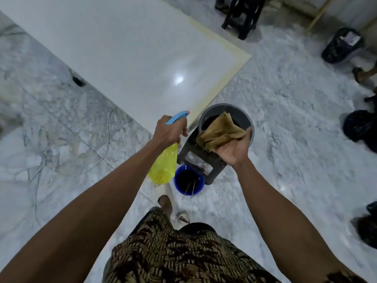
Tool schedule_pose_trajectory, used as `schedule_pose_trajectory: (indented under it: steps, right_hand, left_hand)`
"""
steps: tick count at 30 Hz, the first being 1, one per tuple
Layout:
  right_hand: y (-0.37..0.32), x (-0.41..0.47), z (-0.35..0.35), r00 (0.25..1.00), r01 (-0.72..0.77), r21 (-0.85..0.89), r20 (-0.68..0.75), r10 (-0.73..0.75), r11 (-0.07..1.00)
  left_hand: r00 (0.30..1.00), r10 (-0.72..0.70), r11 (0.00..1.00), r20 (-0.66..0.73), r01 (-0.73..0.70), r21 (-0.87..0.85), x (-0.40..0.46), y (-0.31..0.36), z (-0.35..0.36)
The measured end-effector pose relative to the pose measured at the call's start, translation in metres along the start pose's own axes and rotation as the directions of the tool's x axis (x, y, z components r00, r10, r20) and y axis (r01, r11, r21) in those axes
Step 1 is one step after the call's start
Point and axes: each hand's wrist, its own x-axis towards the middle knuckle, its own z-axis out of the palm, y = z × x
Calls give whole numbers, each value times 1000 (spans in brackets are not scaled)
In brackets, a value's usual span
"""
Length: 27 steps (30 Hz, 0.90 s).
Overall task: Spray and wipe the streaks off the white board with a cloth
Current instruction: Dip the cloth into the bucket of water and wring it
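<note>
Left hand (pixel 170 129), fingers wrapped tight around the neck of a yellow spray bottle (pixel 164 167); blue nozzle (pixel 177 117) aimed up and away toward the near corner of the white board (pixel 122 58); bottle's long axis slanting from the nozzle down and back toward the body. Right hand (pixel 234 149), palm up, fingers curled and thumb pressed over a bunched brown cloth (pixel 219 132), held above a grey bucket (pixel 247 119) just beside the board's near corner. Board flat on the marble floor (pixel 285 103), long axis stretching away to the upper left, pale tape (pixel 230 78) along its right edge. Dark stool (pixel 212 162) and blue bucket (pixel 188 180) below the hands.
</note>
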Motion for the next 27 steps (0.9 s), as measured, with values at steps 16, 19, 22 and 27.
schedule_pose_trajectory:
  steps: [16, 19, 22, 27]
  right_hand:
    - [-63, 64, 22, 919, -7, -285, -379, -106, 958]
    - [-83, 66, 29, 907, 102, -267, -371, -200, 958]
    - [-109, 73, 34, 915, 160, -293, -315, -253, 943]
    - [-143, 101, 31, 929, 136, -286, -296, -222, 949]
  left_hand:
    - [971, 56, 963, 231, -113, 244, 126, 58, 46]
    - [969, 51, 956, 242, -118, 268, 138, 67, 57]
    - [966, 42, 955, 253, -114, 274, 151, 82, 70]
    - [963, -27, 963, 266, -46, 265, 167, 100, 98]
